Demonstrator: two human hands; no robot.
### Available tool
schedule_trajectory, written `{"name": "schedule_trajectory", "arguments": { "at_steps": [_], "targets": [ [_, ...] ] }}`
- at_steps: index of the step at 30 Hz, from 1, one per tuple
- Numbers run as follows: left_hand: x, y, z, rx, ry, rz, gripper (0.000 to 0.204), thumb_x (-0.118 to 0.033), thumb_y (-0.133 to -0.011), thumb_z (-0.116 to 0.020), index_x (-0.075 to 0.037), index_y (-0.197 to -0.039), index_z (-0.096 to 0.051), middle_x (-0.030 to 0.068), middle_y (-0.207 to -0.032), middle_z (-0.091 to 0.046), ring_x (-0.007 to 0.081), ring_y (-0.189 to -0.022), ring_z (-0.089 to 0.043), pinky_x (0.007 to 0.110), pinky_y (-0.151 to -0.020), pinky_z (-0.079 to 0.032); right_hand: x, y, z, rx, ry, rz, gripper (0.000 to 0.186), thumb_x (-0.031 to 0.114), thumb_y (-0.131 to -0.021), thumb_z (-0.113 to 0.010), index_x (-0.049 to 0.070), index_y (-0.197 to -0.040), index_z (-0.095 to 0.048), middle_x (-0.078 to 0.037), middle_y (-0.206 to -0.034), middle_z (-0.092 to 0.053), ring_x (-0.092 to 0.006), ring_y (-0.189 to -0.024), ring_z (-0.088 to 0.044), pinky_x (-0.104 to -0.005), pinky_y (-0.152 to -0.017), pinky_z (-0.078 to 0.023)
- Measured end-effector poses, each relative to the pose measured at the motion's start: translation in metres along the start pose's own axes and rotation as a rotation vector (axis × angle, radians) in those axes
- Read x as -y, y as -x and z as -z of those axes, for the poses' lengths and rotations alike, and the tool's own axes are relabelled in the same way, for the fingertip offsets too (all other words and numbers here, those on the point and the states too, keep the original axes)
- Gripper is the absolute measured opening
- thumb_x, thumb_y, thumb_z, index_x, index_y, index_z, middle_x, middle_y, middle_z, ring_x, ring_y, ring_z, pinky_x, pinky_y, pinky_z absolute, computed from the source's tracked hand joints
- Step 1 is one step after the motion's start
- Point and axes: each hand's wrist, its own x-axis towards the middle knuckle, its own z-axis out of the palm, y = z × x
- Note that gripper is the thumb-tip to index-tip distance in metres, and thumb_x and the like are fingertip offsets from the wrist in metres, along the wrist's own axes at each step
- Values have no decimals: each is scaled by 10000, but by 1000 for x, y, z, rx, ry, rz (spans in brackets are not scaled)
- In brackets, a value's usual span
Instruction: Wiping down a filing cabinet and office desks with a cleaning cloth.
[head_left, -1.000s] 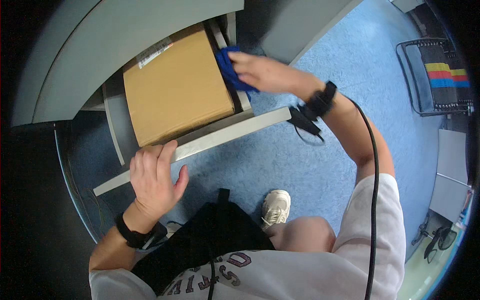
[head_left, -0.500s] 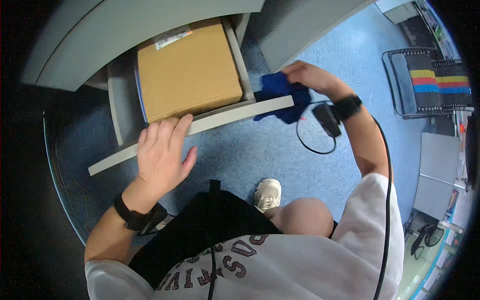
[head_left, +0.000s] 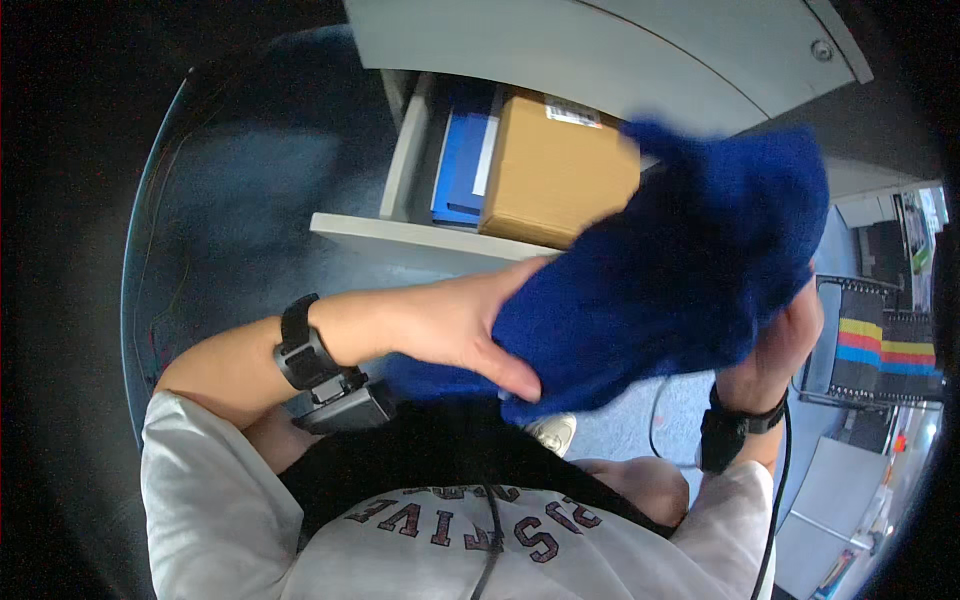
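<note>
Clearly, in the head view, the blue cloth is up in the air, spread between the two hands in front of an open drawer with a cardboard box and a blue folder inside. The left hand pinches its near left edge, thumb on top, fingers hidden behind. The right hand is against its right edge, fingers covered, so I can't tell how tightly they close. The cloth looks light, soft and floppy, probably neither slippery nor fragile; it would likely sag between grips, so opposite edges or corners seem the best holds.
</note>
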Motion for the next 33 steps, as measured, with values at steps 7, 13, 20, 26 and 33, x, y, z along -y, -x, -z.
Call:
{"name": "schedule_trajectory", "arguments": {
  "at_steps": [7, 13, 20, 26, 33],
  "targets": [
    [-24, 75, 30, -377, 834, 220, 513, -177, -838, -522, -17, -1277, -311, 166, -1165, -490, 253, -1002, -549, 380, -845, -466, -90, -38, -39, 248, 1188, 737, 258, 44, -796, -481, 5, -1051, -478, -134, -1002, -491, -288, -951, -469, -362, -799, -403],
    [-48, 84, 46, -799, 359, 151, 377, -129, -765, -581, -11, -1114, -496, 105, -1020, -585, 192, -887, -583, 294, -795, -477, -146, -28, -92, 597, 1474, 725, 379, 149, -654, -562, -9, -998, -552, -160, -1108, -477, -382, -1114, -372, -482, -965, -294],
    [-54, 108, 141, -878, -1496, -142, 609, 31, -610, -671, -102, -1143, -407, 131, -1058, -538, 245, -949, -558, 324, -823, -468, -118, -23, 6, 373, 1790, 497, 483, 105, -694, -587, 26, -1149, -443, -204, -1255, -372, -370, -1069, -432, -465, -907, -360],
    [20, 57, 170, -135, -1688, 47, 511, 65, -641, -572, -94, -1118, -477, 142, -1160, -466, 287, -1076, -468, 345, -889, -427, -118, -13, 48, 279, 1959, 350, 513, 252, -674, -653, 53, -1108, -467, -112, -1125, -489, -289, -900, -513, -431, -840, -412],
    [44, 4, 225, -299, -1839, 134, 369, -4, -770, -444, -98, -1127, -441, 153, -1074, -488, 305, -951, -535, 371, -794, -461, -119, -17, 44, 237, 1866, 287, 489, 346, -649, -658, 55, -1015, -515, -83, -1075, -523, -242, -951, -526, -336, -758, -456]
  ]
}}
